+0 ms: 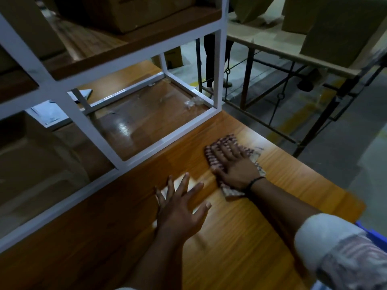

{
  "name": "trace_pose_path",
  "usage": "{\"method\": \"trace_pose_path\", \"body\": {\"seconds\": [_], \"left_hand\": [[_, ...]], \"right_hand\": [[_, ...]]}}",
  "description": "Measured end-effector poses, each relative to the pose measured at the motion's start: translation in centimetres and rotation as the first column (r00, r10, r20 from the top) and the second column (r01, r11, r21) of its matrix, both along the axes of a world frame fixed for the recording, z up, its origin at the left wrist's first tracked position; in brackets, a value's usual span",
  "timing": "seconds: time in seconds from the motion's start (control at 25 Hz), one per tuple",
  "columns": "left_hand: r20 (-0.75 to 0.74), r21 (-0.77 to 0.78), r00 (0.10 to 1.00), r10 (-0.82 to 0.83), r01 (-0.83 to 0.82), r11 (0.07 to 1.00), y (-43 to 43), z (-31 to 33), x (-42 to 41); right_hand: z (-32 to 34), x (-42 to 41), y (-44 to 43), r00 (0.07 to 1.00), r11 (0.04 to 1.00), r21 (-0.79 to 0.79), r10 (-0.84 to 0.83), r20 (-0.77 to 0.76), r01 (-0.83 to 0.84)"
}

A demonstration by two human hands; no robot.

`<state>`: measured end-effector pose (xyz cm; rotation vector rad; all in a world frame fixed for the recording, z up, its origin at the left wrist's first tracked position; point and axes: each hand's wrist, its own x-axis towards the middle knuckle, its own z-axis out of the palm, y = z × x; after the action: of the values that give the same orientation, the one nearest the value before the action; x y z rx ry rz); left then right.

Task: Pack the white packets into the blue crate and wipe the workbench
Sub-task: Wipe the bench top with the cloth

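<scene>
Pressing my right hand [234, 166] flat, fingers spread, I am holding a patterned cloth [215, 152] down on the workbench [240, 237] at about 2 o'clock from my left hand [180, 212]. My left hand is lying open with its fingers fanned wide over a pale, blurred flat patch [177, 184]; I cannot tell whether that is a white packet.

At 4 o'clock, at the edge of my view, only a corner of the blue crate [374, 233] is showing beside my sleeve [326, 243], and I cannot tell what it is holding. At 12 o'clock a cardboard box [117, 13] is sitting closed on the upper wooden shelf of a white metal frame [219, 59]. Under that frame a scrap of crumpled clear plastic [193, 102] is lying on the wood, and at 10 o'clock white printed sheets [48, 115] are lying flat.

The wood is shining under the light. At 1 o'clock a second table [272, 49] on dark metal legs is standing apart from mine, carrying brown boxes [339, 28], and a person's legs [210, 59] are standing on the grey floor [261, 74].
</scene>
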<state>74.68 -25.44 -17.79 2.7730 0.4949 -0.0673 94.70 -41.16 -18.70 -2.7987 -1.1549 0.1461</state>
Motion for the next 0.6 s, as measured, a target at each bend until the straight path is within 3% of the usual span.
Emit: {"method": "trace_pose_path", "body": {"seconds": [0.16,0.48,0.6], "left_hand": [[-0.009,-0.011,1.000,0.015,-0.015,1.000,-0.2,0.5,0.0],[-0.020,-0.016,1.000,0.015,-0.015,1.000,-0.3,1.0,0.1],[-0.016,-0.002,1.000,0.018,-0.018,1.000,-0.4,0.9,0.1]], "right_hand": [[-0.2,7.9,0.8,0.956,0.956,-0.028,-0.293,0.011,0.294],[0.9,10.0,9.6,0.933,0.935,-0.032,-0.355,-0.056,0.354],[1.6,7.1,9.5,0.980,0.981,-0.022,-0.191,-0.046,0.190]]}}
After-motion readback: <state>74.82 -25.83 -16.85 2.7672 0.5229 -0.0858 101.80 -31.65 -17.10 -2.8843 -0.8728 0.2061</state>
